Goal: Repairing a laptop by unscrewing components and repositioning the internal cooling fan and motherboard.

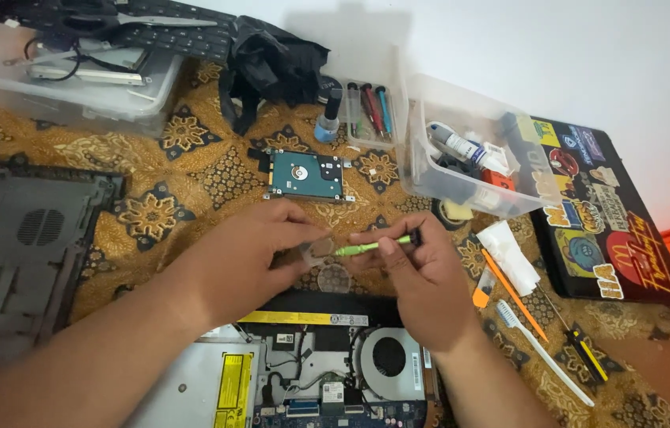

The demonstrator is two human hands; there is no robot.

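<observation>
Metal and circuit board fill the near edge: an opened laptop (327,372) lies with its round fan (388,358) bare at six o'clock. Just above it the left hand (251,257) pinches a small clear plastic piece (320,252) between thumb and fingers, closed on it. The right hand (422,273), at four o'clock from that piece, grips a green-handled screwdriver (370,248), its tip touching or nearly touching the plastic; which, I cannot tell. This looks like the stage of handling a tiny part with the tool, and the next move seems to call for a steady, fine grip. Farther off at twelve o'clock a hard drive (305,175) rests on the patterned cloth (168,166). At two o'clock stands a clear plastic bin (430,178), beside a black stickered lid (612,230).
</observation>
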